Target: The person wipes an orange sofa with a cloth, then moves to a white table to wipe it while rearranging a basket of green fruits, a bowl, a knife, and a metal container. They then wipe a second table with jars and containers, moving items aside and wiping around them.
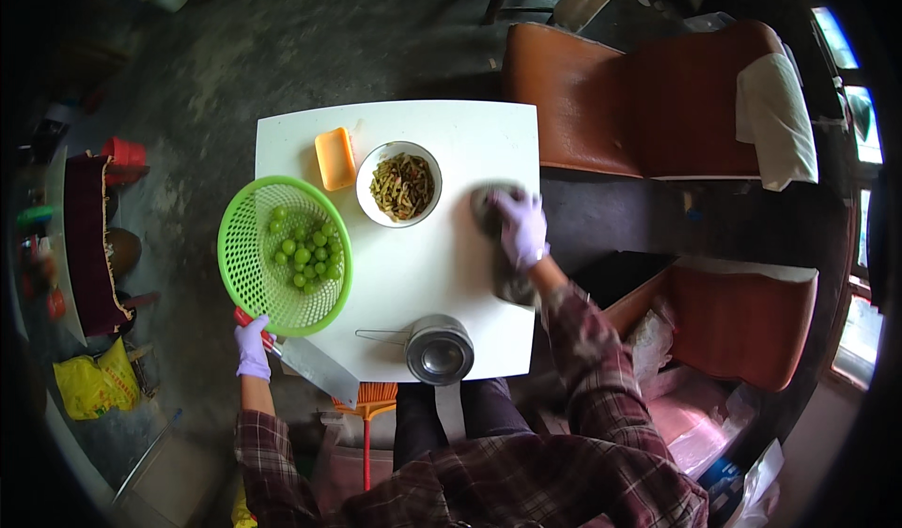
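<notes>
My left hand (252, 348), in a thin purple glove, grips the red handle of a cleaver (320, 367); its broad blade lies across the table's near-left corner. My right hand (523, 231), also gloved, presses on a dark grey cloth (513, 285) along the right side of the white table (451, 267); motion blurs the cloth. A green plastic colander (243, 246) of round green fruit (303, 254) stands just beyond my left hand. Near the table's middle sits a white bowl (366, 207) of chopped brownish-green vegetables (403, 186).
An orange plastic dish (336, 159) lies left of the bowl. A metal pot (438, 350) with a wire handle stands at the near edge. Brown padded chairs (571, 105) flank the table's right side. An orange broom (366, 401) is below the near edge.
</notes>
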`<action>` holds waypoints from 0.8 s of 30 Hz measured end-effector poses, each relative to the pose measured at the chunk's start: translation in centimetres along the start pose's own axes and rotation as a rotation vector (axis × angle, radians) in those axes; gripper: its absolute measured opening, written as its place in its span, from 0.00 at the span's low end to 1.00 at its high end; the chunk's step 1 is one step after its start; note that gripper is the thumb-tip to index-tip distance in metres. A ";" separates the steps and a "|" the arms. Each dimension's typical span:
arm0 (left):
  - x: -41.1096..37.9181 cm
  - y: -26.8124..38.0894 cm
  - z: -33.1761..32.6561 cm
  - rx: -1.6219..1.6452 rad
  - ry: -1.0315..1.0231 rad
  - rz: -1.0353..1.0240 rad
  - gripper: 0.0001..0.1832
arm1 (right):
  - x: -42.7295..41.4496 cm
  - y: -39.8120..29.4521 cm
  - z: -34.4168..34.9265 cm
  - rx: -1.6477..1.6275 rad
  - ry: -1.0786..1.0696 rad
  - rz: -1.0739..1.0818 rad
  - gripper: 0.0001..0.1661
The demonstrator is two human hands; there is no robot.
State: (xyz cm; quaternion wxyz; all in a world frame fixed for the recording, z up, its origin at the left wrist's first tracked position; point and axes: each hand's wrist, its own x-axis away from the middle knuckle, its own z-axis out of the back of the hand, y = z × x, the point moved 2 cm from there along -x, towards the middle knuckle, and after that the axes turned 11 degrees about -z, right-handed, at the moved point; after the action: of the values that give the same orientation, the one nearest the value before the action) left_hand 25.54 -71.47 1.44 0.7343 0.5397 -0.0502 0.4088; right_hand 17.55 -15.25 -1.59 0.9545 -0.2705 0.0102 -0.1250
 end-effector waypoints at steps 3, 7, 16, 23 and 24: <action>1.7 0.1 0.4 0.007 0.024 0.020 0.09 | -13.4 -0.2 0.1 0.108 0.137 -0.080 0.27; 2.6 -0.8 1.1 0.014 0.038 0.031 0.13 | -23.1 1.8 0.6 0.237 -0.068 -0.104 0.27; 6.3 -6.1 5.5 0.037 0.127 0.118 0.22 | 3.6 3.1 -0.9 0.009 -0.294 0.046 0.31; 6.6 -6.5 6.0 -0.007 0.150 0.200 0.20 | -19.8 -1.4 -11.5 0.153 -0.144 0.140 0.31; 6.3 -7.9 7.1 -0.017 0.164 0.203 0.18 | -21.6 -0.7 -12.9 0.127 -0.084 0.241 0.32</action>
State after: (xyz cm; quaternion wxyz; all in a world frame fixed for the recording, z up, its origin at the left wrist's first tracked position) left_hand 37.47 -74.58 1.72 0.6952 0.4904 -0.0478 0.5234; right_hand -4.67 -17.17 -13.26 0.9773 -0.2116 -0.0053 0.0017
